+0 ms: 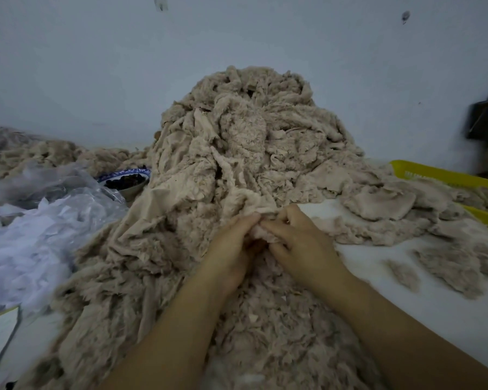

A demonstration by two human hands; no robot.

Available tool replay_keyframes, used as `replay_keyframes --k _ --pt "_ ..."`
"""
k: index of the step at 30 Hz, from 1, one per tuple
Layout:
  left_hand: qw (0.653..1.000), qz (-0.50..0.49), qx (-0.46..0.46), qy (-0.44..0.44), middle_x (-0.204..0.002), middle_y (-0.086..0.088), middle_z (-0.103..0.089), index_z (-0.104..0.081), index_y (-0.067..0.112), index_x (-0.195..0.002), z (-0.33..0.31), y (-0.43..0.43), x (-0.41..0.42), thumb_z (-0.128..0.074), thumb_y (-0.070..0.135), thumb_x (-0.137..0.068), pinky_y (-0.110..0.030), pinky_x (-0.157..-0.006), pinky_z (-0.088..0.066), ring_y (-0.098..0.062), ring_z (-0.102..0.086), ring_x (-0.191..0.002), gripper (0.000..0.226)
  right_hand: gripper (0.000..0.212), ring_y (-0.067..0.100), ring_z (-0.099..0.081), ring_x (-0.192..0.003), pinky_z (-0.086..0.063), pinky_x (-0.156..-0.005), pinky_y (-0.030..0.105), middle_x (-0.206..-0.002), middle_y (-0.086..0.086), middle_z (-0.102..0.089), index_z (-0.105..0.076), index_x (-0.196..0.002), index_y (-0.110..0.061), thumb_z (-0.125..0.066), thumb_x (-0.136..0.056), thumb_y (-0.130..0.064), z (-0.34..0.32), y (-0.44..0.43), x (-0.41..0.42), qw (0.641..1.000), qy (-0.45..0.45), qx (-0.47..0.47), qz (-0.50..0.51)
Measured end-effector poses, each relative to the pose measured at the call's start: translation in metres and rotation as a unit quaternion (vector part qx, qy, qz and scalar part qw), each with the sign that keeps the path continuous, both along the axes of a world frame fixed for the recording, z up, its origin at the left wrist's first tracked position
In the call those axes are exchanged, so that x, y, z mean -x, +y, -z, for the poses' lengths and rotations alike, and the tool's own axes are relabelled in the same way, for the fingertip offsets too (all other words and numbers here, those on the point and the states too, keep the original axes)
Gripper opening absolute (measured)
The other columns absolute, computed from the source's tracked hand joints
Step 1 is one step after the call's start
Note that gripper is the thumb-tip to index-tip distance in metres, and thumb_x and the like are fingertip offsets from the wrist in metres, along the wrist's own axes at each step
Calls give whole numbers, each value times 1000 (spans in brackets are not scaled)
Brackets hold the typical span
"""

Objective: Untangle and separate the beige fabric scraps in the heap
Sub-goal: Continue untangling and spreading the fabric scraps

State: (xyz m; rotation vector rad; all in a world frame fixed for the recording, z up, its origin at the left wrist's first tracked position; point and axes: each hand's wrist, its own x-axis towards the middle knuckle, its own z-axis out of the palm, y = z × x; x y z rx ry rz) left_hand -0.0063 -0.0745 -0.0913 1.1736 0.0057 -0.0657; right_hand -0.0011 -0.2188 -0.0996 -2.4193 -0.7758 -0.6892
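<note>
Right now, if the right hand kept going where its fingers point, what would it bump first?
The right hand points left, into the crumpled beige fuzzy fabric scrap both hands pinch; right behind it, probably, the left hand.

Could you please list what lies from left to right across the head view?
white fabric pile → blue-patterned bowl → beige scrap heap → yellow basket → black bag

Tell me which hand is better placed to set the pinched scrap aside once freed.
Right, probably. The right hand pinches the scrap beside the bare table, where loose scraps already lie; the left hand is hemmed by the heap and could hold it down.
</note>
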Motion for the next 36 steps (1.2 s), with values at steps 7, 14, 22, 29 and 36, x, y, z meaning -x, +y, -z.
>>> replay_keyframes --k 7,14,22,29,36 --pt "959 -16 280 52 -120 -20 -69 -66 -3 -116 -8 23 -1 -49 24 -100 -46 -90 -51 -32 -71 -105 35 35 2 -40 -81 -31 -57 24 -90 -18 -38 -67 -113 -35 -39 -93 -42 3 4 5 994 102 31 -27" --pt "931 -18 365 -7 -83 -8 -73 -77 5 -81 -8 34 -6 -58 14 -86 -23 -58 -55 -14 -70 -62 21 33 9 -42 -77 -40 -67 35 -83 -6 -40 -48 -68 -28 -40 -98 -37 5 -6 1 988 148 53 -3" --pt "997 -8 71 -43 -79 -10 -71 -56 8 -86 -1 -1 3 -64 13 -93 -27 -57 -56 -17 -69 -70 11 50 -8 -50 -100 -41 -79 16 -111 -24 -49 -53 -108 -46 -35 -81 -84 2 8 5 975 160 -141 -66" --pt "985 -119 -99 -79 -79 3 -66 -66 24 -93 -3 -1 2 -63 34 -96 -27 -61 -49 -10 -61 -69 11 20 4 -47 -63 -40 -57 22 -78 0 -52 -48 -80 -19 -56 -93 -33 0 6 2 962 133 -239 -8" --pt "975 -8 -206 -85 -100 7 -76 -73 33 -102 -4 -14 11 -68 62 -75 -30 -82 -58 -9 -72 -95 40 20 7 -58 -93 -46 -74 25 -103 -9 -61 -59 -111 -30 -55 -92 -38 -6 3 4 973 144 -182 18"
